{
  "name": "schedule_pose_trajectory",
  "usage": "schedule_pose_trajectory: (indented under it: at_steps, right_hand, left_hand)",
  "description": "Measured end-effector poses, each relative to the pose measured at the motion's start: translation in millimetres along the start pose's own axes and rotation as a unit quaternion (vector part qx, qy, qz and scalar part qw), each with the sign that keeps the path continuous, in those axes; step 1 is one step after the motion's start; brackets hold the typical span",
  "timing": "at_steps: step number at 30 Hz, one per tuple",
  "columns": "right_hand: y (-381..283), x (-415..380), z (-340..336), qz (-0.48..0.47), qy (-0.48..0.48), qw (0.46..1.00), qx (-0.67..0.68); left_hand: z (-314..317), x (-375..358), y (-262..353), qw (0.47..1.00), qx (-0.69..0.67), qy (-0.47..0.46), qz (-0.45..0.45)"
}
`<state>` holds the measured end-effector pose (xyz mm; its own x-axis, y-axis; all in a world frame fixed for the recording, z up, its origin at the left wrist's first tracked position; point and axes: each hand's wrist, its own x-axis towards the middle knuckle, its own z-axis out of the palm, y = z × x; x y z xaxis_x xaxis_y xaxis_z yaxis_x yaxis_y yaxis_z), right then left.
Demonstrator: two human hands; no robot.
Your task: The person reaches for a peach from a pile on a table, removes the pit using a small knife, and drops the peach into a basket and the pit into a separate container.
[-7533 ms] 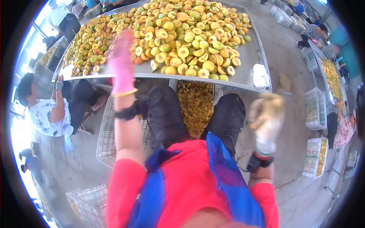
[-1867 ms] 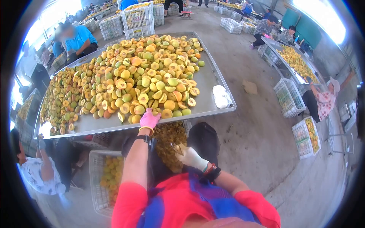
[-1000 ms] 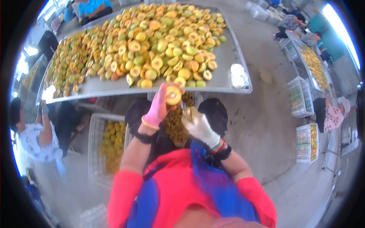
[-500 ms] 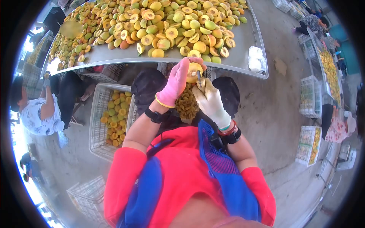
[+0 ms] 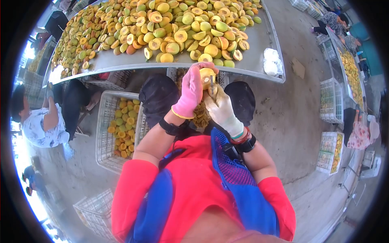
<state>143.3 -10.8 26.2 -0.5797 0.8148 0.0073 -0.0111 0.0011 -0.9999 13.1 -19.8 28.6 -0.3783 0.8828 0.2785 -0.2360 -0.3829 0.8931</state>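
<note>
In a pink glove, my left hand curls round a yellow peach half, its cut face turned toward me with the pit in the middle. My right hand, gloved in white, grips a small metal pitting knife whose blade overlaps the right side of the cut face. Both hands are close together just off the near edge of a metal table. Below them, between my knees, lies a heap of brownish-yellow peach scraps, partly covered by my hands.
Halved peaches are piled across the table, with a white bundle at its right corner. A white crate of peach halves stands left of my knees. Seated co-workers are at left and right, near other crates.
The knife stands more upright against the cut face, and my right hand has shifted slightly left. My left hand still holds the peach half. The whole view has shifted a little.
</note>
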Motion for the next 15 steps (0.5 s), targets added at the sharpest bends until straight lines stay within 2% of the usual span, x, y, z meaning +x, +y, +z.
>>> schedule_pose_trajectory:
  at_steps: [3,6,9,12,15]
  right_hand:
    - [-5,2,5,-0.101,0.038,0.993,-0.057]
    - [-6,1,5,-0.117,0.037,0.986,-0.111]
    - [-5,3,5,-0.115,0.031,0.99,-0.069]
    - [-9,1,2,-0.095,0.009,0.994,-0.052]
    - [0,-2,-2,-0.012,-0.022,0.999,-0.04]
  left_hand:
    - [6,-1,14,1.0,0.01,0.003,0.001]
    - [6,-2,10,0.996,0.038,-0.004,0.077]
    - [5,-1,9,0.987,0.095,-0.024,0.131]
    - [-2,2,6,0.984,0.109,-0.048,0.129]
    - [-7,3,4,0.986,0.121,-0.055,0.1]
